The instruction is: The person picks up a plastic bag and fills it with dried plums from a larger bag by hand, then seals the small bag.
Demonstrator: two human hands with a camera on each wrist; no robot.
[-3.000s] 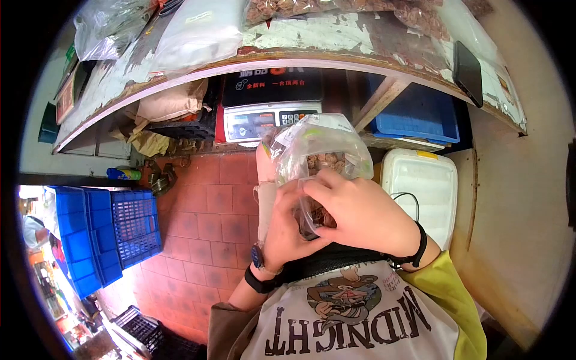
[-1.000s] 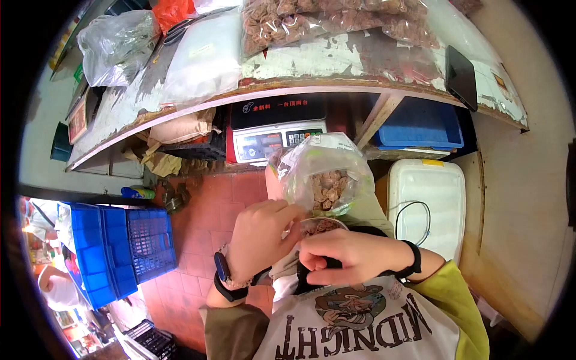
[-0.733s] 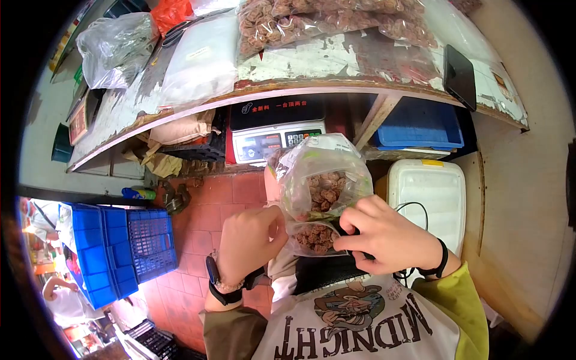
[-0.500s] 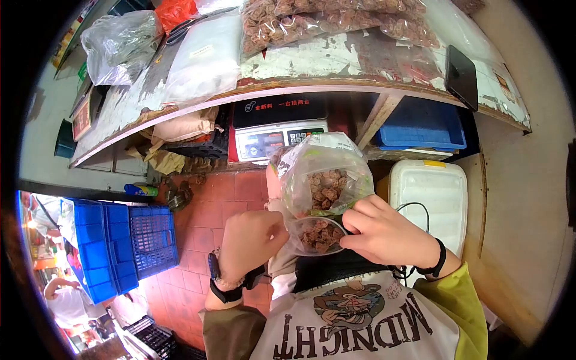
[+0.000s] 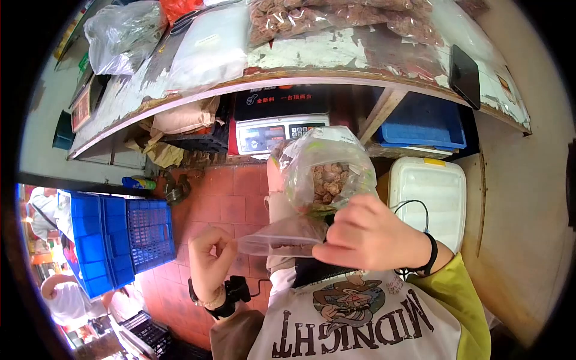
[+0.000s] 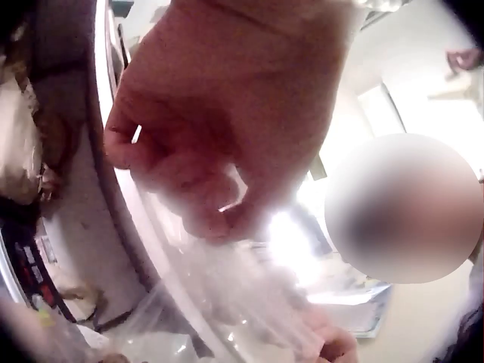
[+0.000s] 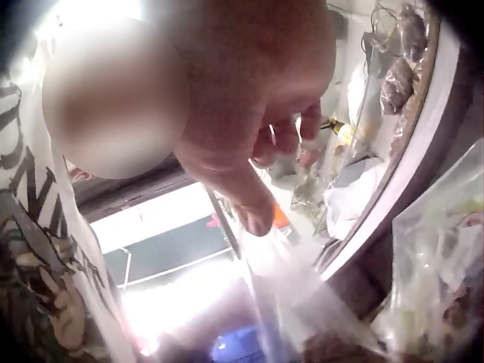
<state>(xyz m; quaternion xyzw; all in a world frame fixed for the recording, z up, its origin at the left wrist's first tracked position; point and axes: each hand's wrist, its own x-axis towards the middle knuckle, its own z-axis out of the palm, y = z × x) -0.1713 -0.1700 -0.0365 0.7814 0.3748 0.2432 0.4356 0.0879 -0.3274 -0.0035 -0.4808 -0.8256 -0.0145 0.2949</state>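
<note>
A small clear plastic bag (image 5: 279, 239) is drawn out sideways between my hands, its mouth stretched nearly flat. Thumb and fingers of my left hand (image 5: 210, 259) pinch its left corner; the left wrist view shows the clear film (image 6: 234, 291) hanging from them. My right hand (image 5: 360, 237) pinches the other end, and its thumb (image 7: 259, 215) presses on the film in the right wrist view. Brown pieces show dimly low in the small bag. Just beyond it, a larger clear bag (image 5: 300, 180) stands open on the lap with brown, wrinkled dried pieces (image 5: 329, 181) inside.
Ahead is a worn shelf (image 5: 312, 54) with bags of brown pieces (image 5: 342, 21), flat clear bags (image 5: 207, 57) and a phone (image 5: 464, 77). Beneath it sit a scale (image 5: 279, 129) and a blue tray (image 5: 423, 123). A white lidded box (image 5: 427, 201) stands right, blue crates (image 5: 114, 237) left.
The small bag's round open mouth has been pulled wide and flattened. My left hand has moved left and turned, while the right stays near the bag's right end.
</note>
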